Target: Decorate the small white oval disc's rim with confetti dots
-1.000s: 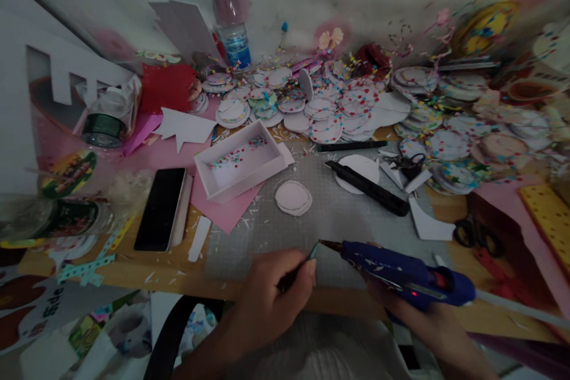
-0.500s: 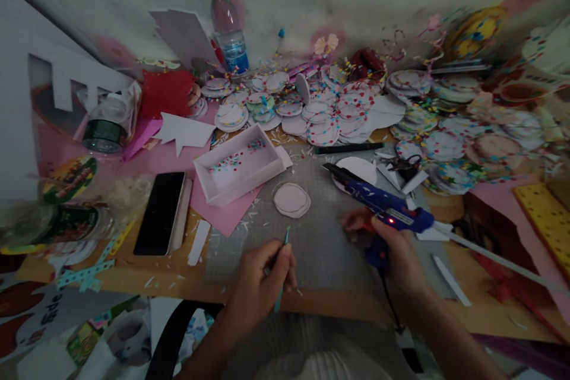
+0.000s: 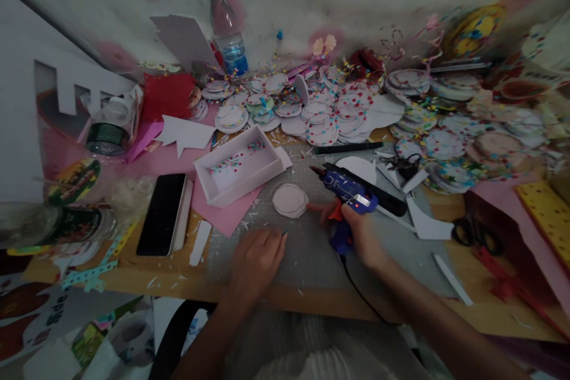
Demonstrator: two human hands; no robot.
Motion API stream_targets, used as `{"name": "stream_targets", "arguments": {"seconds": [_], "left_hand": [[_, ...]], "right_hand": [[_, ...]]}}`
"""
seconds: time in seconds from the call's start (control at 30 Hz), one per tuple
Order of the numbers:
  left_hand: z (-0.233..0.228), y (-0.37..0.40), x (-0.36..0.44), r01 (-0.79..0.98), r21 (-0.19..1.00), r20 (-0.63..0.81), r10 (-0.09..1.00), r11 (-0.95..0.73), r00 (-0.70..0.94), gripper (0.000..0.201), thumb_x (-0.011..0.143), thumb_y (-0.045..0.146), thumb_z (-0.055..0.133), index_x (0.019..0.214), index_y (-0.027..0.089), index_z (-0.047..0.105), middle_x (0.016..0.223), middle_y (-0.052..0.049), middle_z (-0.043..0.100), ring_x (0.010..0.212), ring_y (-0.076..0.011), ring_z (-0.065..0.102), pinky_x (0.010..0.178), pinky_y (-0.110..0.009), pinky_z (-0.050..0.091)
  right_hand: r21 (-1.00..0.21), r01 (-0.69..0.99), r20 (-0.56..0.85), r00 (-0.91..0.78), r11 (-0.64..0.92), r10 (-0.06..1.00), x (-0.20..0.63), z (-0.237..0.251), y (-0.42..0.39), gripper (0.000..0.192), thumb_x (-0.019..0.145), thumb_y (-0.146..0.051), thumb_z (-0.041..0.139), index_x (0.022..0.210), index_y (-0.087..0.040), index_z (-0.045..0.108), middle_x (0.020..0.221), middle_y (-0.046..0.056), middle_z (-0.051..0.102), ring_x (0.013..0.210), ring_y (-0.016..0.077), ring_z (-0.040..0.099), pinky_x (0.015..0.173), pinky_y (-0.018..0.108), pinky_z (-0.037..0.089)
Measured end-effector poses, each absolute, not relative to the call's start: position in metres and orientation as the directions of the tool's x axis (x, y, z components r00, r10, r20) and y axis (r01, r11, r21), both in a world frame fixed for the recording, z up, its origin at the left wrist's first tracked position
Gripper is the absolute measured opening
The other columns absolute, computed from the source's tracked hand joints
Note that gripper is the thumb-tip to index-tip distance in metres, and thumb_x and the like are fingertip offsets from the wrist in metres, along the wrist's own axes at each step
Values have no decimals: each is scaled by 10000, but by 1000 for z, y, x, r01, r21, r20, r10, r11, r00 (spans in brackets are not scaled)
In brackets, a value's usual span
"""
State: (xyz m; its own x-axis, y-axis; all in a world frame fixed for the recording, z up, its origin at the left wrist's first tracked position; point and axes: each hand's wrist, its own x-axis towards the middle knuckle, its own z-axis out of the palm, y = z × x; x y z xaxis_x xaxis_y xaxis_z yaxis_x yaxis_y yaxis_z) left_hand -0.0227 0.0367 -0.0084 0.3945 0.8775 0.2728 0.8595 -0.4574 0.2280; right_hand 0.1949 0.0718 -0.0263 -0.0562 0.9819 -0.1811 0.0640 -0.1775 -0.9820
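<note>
My right hand (image 3: pixel 360 231) grips a blue hot glue gun (image 3: pixel 350 187), its red light lit and its nozzle pointing up and left. One finger of that hand reaches to the right edge of a small white paper disc (image 3: pixel 290 200) on the grey cutting mat (image 3: pixel 307 261). Below the disc, my left hand (image 3: pixel 259 254) is closed, back upward. Only the tip of a thin teal tool (image 3: pixel 285 230) shows at its fingertips; the rest is hidden. A white paper box (image 3: pixel 236 166) holding small coloured confetti stands behind the disc.
A black cutter knife (image 3: pixel 392 199) lies behind the glue gun. Scissors (image 3: pixel 474 236) are at the right. Left are a phone (image 3: pixel 161 214) and clear plastic jars. Many decorated paper discs (image 3: pixel 323 130) are heaped along the back, near a water bottle (image 3: pixel 229 35).
My right hand has moved left with the glue gun, and its finger now meets the disc. The left hand has turned palm down, hiding most of the teal tool. The disc has barely shifted.
</note>
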Motion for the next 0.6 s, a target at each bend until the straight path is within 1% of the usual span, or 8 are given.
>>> {"name": "stream_targets", "arguments": {"seconds": [0.07,0.13,0.2,0.27,0.4,0.5,0.6], "left_hand": [[-11,38,-24,856,199,280,865,-477,417,203,958,195,460,934,140,653,771,-65,701,733,-188,673,703,-310,533],[-13,38,-26,850,188,289,855,-492,431,197,958,195,465,962,132,652,774,-66,699,728,-187,669,700,-311,534],[-14,37,-26,849,186,286,854,-494,434,193,958,196,469,977,131,649,764,-59,695,706,-183,661,691,-310,531],[-15,37,-26,848,186,293,852,-496,434,190,958,197,470,969,131,648,753,-55,690,692,-181,654,683,-308,529],[-16,36,-24,842,189,312,844,-505,436,188,954,196,475,944,122,648,731,-56,677,686,-190,651,664,-313,529],[-18,37,-24,842,183,312,842,-507,440,185,953,194,477,952,127,650,711,-54,671,683,-188,653,662,-309,531],[-18,38,-25,840,176,317,837,-513,445,187,953,188,474,964,136,654,756,-65,689,723,-188,667,694,-309,540]], "right_hand": [[-989,59,-136,-70,-132,988,193,-26,71,437,878,-581,417,724,-220,608,823,59,680,990,264,639,866,363,457],[-991,90,-107,-91,-99,990,193,-27,71,438,882,-579,408,747,-218,616,841,60,682,958,258,645,836,361,475],[-981,178,-103,-113,-81,988,194,-29,71,452,885,-581,401,762,-215,636,891,68,695,915,249,644,808,360,485],[-967,247,-99,-136,-63,986,196,-29,71,466,887,-588,394,775,-216,652,932,70,703,894,243,640,813,368,485],[-959,283,-85,-199,-26,976,196,-27,75,489,899,-592,358,782,-216,648,920,77,698,938,257,628,883,402,468],[-948,318,-73,-246,10,967,194,-26,78,475,908,-568,370,777,-204,646,972,89,690,966,260,614,902,411,455],[-937,349,-74,-221,8,972,192,-25,73,466,912,-550,382,804,-193,661,1021,89,682,933,247,611,889,405,458]]}}
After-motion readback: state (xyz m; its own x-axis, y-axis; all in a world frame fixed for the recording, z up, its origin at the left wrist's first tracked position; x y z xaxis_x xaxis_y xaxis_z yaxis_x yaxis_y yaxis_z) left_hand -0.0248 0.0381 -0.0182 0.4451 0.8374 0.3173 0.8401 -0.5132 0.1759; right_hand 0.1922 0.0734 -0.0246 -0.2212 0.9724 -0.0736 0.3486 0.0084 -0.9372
